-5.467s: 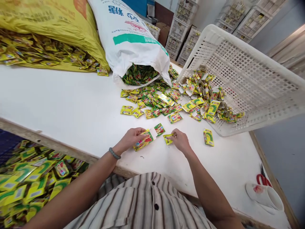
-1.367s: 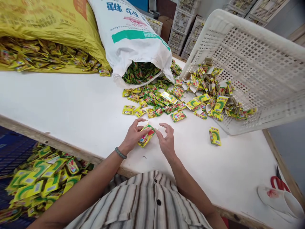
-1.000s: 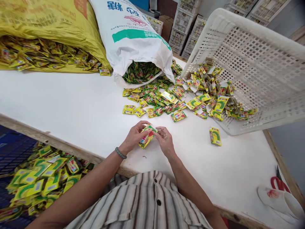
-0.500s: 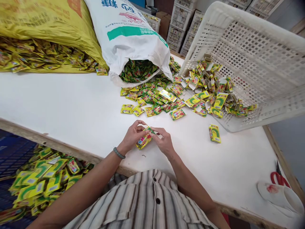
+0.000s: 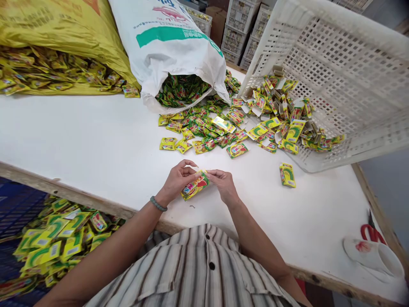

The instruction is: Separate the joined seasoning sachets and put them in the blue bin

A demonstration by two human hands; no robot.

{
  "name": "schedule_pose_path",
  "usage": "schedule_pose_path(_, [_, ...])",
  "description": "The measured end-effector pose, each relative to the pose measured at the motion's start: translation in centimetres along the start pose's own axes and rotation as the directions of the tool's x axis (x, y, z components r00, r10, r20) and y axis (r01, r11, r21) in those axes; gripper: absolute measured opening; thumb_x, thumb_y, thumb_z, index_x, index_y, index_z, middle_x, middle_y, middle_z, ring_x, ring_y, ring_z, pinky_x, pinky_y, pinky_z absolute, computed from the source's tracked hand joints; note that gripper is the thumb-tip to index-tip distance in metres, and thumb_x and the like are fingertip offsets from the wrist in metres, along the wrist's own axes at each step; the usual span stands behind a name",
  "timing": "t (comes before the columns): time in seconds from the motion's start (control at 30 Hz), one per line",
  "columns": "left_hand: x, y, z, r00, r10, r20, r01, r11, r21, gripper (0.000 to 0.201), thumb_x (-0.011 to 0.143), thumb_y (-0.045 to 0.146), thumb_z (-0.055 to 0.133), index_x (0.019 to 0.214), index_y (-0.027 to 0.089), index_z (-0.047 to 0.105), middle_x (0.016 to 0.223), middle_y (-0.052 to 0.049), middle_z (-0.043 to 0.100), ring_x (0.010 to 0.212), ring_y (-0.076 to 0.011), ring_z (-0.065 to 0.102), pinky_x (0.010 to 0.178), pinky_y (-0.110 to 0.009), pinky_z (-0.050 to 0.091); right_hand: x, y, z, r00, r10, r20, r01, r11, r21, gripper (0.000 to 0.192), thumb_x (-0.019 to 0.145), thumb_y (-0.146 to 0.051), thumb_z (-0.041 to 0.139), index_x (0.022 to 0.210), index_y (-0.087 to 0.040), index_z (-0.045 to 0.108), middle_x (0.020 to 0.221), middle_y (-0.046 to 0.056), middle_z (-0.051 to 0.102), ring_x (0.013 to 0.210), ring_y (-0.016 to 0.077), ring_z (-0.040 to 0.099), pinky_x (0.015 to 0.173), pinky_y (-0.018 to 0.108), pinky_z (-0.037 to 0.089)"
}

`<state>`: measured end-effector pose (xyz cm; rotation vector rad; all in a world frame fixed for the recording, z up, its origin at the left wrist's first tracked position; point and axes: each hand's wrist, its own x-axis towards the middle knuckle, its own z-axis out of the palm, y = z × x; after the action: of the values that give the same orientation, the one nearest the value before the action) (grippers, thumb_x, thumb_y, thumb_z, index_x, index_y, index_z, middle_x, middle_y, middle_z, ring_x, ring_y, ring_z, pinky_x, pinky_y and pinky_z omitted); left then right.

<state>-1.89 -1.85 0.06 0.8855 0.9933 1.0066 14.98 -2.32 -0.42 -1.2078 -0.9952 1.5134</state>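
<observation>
Just above the table's near edge, a small yellow-green printed box (image 5: 194,187) is held between my two hands. My left hand (image 5: 179,179) grips its left and upper side, thumb on the printed face. With thumb and fingertips together, my right hand (image 5: 223,183) pinches the box's upper right end. Beyond my hands lies a pile of small yellow and green sachets (image 5: 204,128), spilling from a white woven sack (image 5: 182,51). Another yellow box (image 5: 237,150) lies at the pile's near side, and a yellow-green box (image 5: 288,175) sits farther right.
A white plastic basket (image 5: 348,68) lies tipped on its side with small cartons spilling out. A yellow sack (image 5: 73,30) of sachets stands back left. Scissors (image 5: 372,232) and a white cup (image 5: 367,253) are at right. Below left, a blue crate (image 5: 15,213) holds flat cartons.
My right hand has shifted slightly right, and more of the box's printed face shows between my hands. The whole view has moved a little.
</observation>
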Motion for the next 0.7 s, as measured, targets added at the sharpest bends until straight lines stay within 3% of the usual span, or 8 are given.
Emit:
schedule_pose_path(0.1, [0.0,0.0,0.0,1.0,0.005,-0.011,-0.005,1.0,-0.016,0.048,0.062,0.036,0.084,0.093,0.018,0.052,0.066,0.002,0.069,0.054,-0.0134,0.062,0.051,-0.022,0.046,-0.4,-0.5,-0.5,0.995,-0.012,0.095,0.016,0.999,-0.045,0.027,0.069,-0.044,0.076,0.085,-0.023,0.078,0.082,0.001,0.076,0.082,0.0214,0.068,0.087,0.04,0.051])
schedule_pose_path(0.2, [0.0,0.1,-0.1,1.0,0.002,-0.018,-0.003,0.999,-0.042,0.049,0.061,0.037,0.084,0.093,0.018,0.052,0.065,0.002,0.069,0.054,-0.0135,0.062,0.051,-0.022,0.047,-1.1,-0.4,-0.2,0.986,-0.145,0.08,0.159,0.966,-0.206,0.02,0.078,-0.036,0.069,0.092,-0.026,0.078,0.096,0.003,0.076,0.092,0.0224,0.067,0.089,0.041,0.051])
schedule_pose_path(0.3, [-0.1,0.1,-0.2,1.0,-0.002,-0.023,0.0,0.998,-0.069,0.05,0.06,0.036,0.084,0.094,0.018,0.052,0.064,0.002,0.068,0.052,-0.0128,0.061,0.051,-0.022,0.047,-2.0,0.5,0.8,0.929,-0.369,0.022,0.34,0.829,-0.444,0.023,0.08,-0.029,0.064,0.099,-0.027,0.077,0.101,0.006,0.075,0.093,0.023,0.065,0.088,0.041,0.051])
schedule_pose_path(0.37, [-0.1,0.1,-0.2,0.999,-0.005,-0.035,0.002,0.996,-0.085,0.051,0.059,0.036,0.085,0.094,0.018,0.052,0.062,0.003,0.067,0.05,-0.0123,0.06,0.05,-0.022,0.046,-2.4,1.2,1.7,0.896,-0.444,-0.013,0.372,0.766,-0.525,0.026,0.082,-0.028,0.062,0.105,-0.026,0.075,0.105,0.007,0.074,0.094,0.0233,0.064,0.089,0.041,0.05])
schedule_pose_path(0.5, [0.2,-0.1,0.4,0.993,-0.008,-0.119,-0.006,0.993,-0.12,0.054,0.055,0.037,0.086,0.093,0.019,0.052,0.061,0.004,0.066,0.049,-0.0119,0.059,0.049,-0.022,0.046,-2.6,1.8,3.3,0.932,-0.344,-0.114,0.255,0.847,-0.466,0.035,0.086,-0.034,0.058,0.119,-0.025,0.068,0.116,0.007,0.07,0.093,0.0217,0.065,0.082,0.036,0.054])
schedule_pose_path(0.57, [0.2,0.2,0.5,0.986,0.008,-0.168,-0.028,0.993,-0.118,0.055,0.055,0.039,0.086,0.093,0.019,0.053,0.061,0.004,0.066,0.051,-0.0123,0.06,0.05,-0.022,0.046,-2.4,1.9,3.5,0.941,-0.328,-0.088,0.258,0.859,-0.442,0.04,0.087,-0.036,0.057,0.125,-0.024,0.063,0.123,0.007,0.067,0.096,0.0211,0.065,0.082,0.034,0.054])
schedule_pose_path(0.63, [-0.2,1.2,-0.2,0.979,0.033,-0.203,-0.047,0.997,-0.067,0.054,0.056,0.042,0.085,0.095,0.02,0.054,0.063,0.004,0.067,0.054,-0.0137,0.061,0.052,-0.023,0.047,-2.1,2.0,3.0,0.928,-0.372,-0.011,0.322,0.817,-0.478,0.041,0.089,-0.037,0.056,0.128,-0.024,0.061,0.124,0.008,0.066,0.101,0.0211,0.063,0.083,0.034,0.053])
schedule_pose_path(0.7, [-1.6,2.8,-2.3,0.972,0.056,-0.229,-0.039,0.996,0.079,0.052,0.056,0.044,0.085,0.094,0.02,0.057,0.065,0.003,0.068,0.058,-0.0161,0.063,0.053,-0.024,0.048,-1.5,2.4,1.9,0.904,-0.427,0.023,0.365,0.743,-0.561,0.039,0.091,-0.035,0.053,0.127,-0.024,0.061,0.12,0.009,0.067,0.104,0.0215,0.062,0.086,0.035,0.052])
